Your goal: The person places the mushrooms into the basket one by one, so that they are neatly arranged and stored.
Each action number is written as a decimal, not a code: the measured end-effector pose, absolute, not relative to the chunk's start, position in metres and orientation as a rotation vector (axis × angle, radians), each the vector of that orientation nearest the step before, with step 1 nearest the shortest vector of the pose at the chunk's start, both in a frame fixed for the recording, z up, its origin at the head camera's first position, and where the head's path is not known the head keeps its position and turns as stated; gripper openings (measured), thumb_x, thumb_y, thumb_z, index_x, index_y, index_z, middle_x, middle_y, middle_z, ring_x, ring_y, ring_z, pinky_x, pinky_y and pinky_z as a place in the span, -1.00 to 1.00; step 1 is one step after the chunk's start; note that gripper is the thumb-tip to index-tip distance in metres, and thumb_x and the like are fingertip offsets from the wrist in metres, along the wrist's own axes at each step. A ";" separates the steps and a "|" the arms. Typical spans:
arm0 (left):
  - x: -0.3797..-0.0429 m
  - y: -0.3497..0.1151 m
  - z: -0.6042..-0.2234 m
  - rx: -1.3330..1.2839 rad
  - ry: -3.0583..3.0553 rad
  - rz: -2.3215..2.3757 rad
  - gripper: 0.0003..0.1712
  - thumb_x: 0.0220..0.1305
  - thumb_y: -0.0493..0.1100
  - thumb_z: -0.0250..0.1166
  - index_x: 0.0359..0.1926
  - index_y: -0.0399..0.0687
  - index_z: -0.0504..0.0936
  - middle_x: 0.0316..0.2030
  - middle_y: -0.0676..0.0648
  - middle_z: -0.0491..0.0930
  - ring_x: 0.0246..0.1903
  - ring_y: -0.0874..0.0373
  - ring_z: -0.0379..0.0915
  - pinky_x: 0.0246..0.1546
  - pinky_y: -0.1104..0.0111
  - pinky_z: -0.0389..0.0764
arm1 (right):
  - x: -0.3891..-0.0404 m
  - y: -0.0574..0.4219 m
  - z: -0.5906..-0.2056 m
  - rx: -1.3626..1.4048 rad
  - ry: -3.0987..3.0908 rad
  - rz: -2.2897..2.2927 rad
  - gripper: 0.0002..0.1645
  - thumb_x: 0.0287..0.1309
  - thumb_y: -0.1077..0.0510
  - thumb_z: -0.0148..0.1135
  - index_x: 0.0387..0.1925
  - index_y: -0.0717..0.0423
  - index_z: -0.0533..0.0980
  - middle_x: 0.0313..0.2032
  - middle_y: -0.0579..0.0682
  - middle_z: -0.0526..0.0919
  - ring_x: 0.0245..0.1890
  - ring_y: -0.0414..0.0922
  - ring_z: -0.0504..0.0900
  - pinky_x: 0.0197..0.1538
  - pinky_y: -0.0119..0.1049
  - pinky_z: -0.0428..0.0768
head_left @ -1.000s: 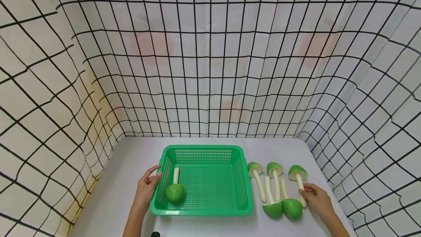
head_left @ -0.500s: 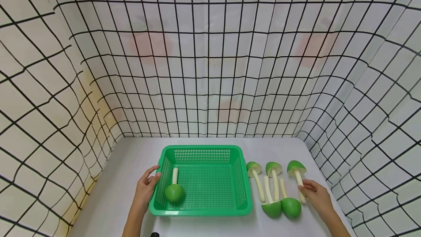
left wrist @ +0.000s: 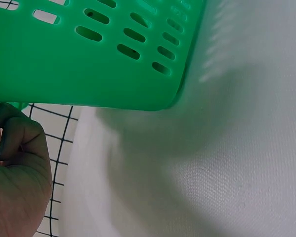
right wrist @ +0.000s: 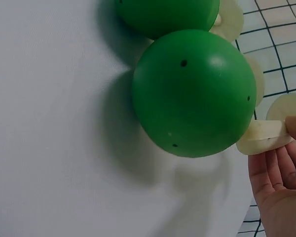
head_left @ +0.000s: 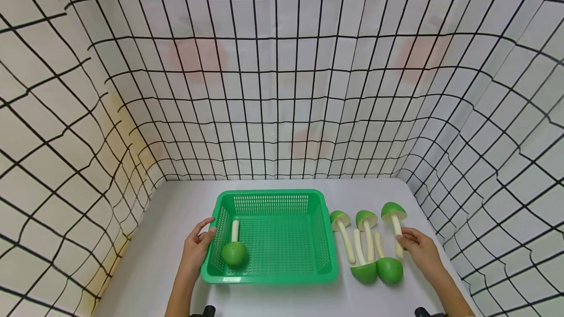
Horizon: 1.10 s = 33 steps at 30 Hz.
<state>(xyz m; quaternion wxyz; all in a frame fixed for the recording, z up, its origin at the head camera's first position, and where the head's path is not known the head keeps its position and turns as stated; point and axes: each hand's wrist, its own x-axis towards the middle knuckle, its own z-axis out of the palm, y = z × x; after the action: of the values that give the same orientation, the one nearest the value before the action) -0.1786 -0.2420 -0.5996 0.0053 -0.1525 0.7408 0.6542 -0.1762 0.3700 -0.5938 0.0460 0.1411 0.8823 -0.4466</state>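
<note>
My right hand (head_left: 420,253) pinches the stem of a toy mushroom (head_left: 393,212) with a green cap and pale stem. In the right wrist view, thumb and fingers hold that stem (right wrist: 261,137) near its end. My left hand (head_left: 194,251) grips the left rim of a green plastic basket (head_left: 269,279); the left wrist view shows its fingers (left wrist: 24,136) curled at the rim. One mushroom (head_left: 234,254) lies inside the basket, at its left side. Several more lie right of the basket, among them a cap-near mushroom (head_left: 390,271) beside the held one.
The basket and mushrooms stand on a white table (head_left: 273,302). White cloth walls with a black grid (head_left: 282,111) enclose the back and both sides. Dark objects, one of them a small black piece (head_left: 209,311), show at the bottom edge.
The right hand and its mushroom have moved away from me and slightly left, and seem raised. The left hand stays at the basket rim. The head view has tilted slightly.
</note>
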 end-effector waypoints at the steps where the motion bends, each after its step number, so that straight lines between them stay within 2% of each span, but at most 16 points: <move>1: -0.180 -0.242 -0.599 -0.473 2.321 2.055 -0.48 0.51 0.07 0.24 0.40 0.15 0.46 -0.57 0.12 0.39 -0.50 0.26 0.44 -0.44 0.43 0.55 | -0.178 0.369 -0.592 0.416 2.701 -1.372 -0.22 0.48 -0.20 0.15 0.41 0.31 0.35 0.18 0.25 0.58 -0.22 -0.52 0.51 -0.08 -0.34 0.66; 14: -0.179 -0.242 -0.607 -0.501 2.303 2.039 -0.49 0.49 0.07 0.26 0.38 0.19 0.47 -0.58 0.12 0.38 -0.53 0.25 0.40 -0.47 0.43 0.51 | -0.178 0.359 -0.588 0.423 2.648 -1.437 -0.24 0.44 -0.18 0.22 0.39 0.26 0.38 0.06 0.06 0.64 -0.21 -0.42 0.57 -0.07 -0.32 0.67; 22: -0.179 -0.242 -0.602 -0.481 2.309 2.053 -0.49 0.51 0.06 0.24 0.39 0.16 0.46 -0.59 0.13 0.35 -0.53 0.26 0.40 -0.46 0.43 0.53 | -0.179 0.344 -0.578 0.373 2.666 -1.440 -0.26 0.46 -0.17 0.19 0.40 0.27 0.37 0.15 0.18 0.60 -0.18 -0.43 0.56 -0.07 -0.33 0.67; 28: -0.179 -0.241 -0.599 -0.467 2.317 2.057 -0.47 0.51 0.06 0.24 0.41 0.09 0.44 -0.61 0.13 0.34 -0.54 0.26 0.41 -0.48 0.43 0.52 | -0.182 0.337 -0.575 0.349 2.669 -1.493 -0.31 0.47 -0.09 0.21 0.38 0.30 0.39 0.08 0.13 0.63 -0.20 -0.42 0.58 -0.08 -0.34 0.67; 33: -0.181 -0.241 -0.598 -0.482 2.308 2.064 -0.47 0.51 0.06 0.24 0.40 0.10 0.45 -0.61 0.13 0.35 -0.53 0.26 0.42 -0.48 0.43 0.53 | -0.185 0.330 -0.571 0.324 2.655 -1.531 -0.31 0.47 -0.10 0.21 0.38 0.28 0.39 0.07 0.11 0.63 -0.18 -0.40 0.59 -0.08 -0.35 0.67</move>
<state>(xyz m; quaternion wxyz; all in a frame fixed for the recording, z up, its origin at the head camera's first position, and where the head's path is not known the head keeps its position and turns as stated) -0.1812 -0.2407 -0.5984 0.0040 -0.1537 0.7366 0.6586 -0.1852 0.3296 -0.5712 0.0299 0.1051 0.8611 -0.4966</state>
